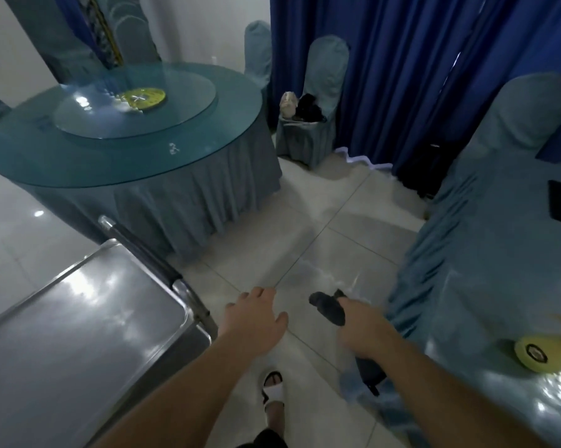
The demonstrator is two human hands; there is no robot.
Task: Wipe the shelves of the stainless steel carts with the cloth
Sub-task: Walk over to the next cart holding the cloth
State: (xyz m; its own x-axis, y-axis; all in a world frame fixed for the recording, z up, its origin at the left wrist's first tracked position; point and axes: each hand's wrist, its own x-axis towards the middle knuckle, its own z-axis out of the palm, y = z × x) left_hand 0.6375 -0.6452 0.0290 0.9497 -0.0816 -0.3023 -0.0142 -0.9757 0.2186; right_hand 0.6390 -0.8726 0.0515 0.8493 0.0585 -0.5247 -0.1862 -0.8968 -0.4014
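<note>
While your right hand pinches the dark cloth above the floor, well off the cart, and your left hand hangs spread, a loose swing could snag the nearby desk drape.

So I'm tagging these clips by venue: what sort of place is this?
Probably a banquet hall or restaurant dining room: a round table with a glass turntable, covered chairs, and a steel cart.
</note>
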